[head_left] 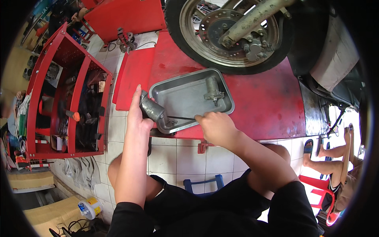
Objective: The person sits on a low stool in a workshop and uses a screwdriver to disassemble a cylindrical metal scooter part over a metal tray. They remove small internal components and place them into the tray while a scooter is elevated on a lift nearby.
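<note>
Where the right hand (215, 125) grips, the rod (182, 118) is hidden.

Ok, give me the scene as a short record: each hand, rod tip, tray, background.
left hand: holds a worn grey metal cylinder, tilted
right hand: grips a thin dark rod
rod tip: by the cylinder's lower end; contact unclear
grey rectangular metal tray: on red bench; holds second grey flanged cylinder
background: black-tyred wheel

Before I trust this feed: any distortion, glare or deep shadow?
Head view: fisheye skews the rack, picture rim black; head view: far right partly washed out; head view: rack's interior dark; head view: tray softly shiny, held cylinder's outline clear.
</note>
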Demonstrator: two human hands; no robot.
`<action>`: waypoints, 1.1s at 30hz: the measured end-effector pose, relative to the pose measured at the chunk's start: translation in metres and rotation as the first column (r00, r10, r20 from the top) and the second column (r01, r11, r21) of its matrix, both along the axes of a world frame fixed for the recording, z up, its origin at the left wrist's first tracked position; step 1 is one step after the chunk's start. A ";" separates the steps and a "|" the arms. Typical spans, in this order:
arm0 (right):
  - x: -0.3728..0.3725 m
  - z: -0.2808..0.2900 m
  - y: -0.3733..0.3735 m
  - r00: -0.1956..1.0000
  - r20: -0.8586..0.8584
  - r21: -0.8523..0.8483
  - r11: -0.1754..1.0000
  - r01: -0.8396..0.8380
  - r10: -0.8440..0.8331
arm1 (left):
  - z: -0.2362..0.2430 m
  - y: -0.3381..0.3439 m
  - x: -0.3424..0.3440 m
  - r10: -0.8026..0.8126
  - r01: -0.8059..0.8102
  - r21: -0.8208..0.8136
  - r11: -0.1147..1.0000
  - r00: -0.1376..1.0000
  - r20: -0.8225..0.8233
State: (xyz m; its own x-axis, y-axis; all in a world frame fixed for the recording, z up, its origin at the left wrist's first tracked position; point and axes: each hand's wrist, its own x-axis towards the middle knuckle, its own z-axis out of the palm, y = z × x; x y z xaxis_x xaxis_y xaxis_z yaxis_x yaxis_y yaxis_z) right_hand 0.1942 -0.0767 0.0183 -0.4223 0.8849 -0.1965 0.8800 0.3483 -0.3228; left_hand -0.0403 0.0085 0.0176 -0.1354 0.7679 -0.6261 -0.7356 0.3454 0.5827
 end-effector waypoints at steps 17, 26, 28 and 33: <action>0.000 0.009 -0.003 0.995 0.084 -0.049 0.998 -0.041 0.045 | 0.000 0.001 0.007 -0.004 0.004 -0.007 1.000 1.000 0.024; 0.006 0.014 -0.001 0.998 -0.029 0.040 0.998 0.056 -0.055 | -0.007 0.001 0.006 -0.024 0.024 0.007 1.000 0.999 0.024; 0.013 0.016 0.005 0.988 -0.089 0.041 0.991 0.128 -0.124 | -0.004 0.000 0.005 -0.058 0.058 0.002 0.998 0.996 0.062; 0.041 0.011 0.012 0.562 -0.609 -0.581 0.797 0.163 -0.559 | 0.009 -0.008 0.020 -0.153 0.150 0.032 0.988 0.979 0.134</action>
State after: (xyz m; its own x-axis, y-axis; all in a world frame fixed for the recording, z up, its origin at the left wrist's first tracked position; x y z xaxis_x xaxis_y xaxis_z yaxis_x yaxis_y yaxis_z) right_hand 0.2355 -0.0648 0.0294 -0.2522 0.8970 -0.3630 0.2899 -0.2878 -0.9128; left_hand -0.0208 0.0005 0.0268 0.0685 0.7863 -0.6140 -0.7485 0.4474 0.4894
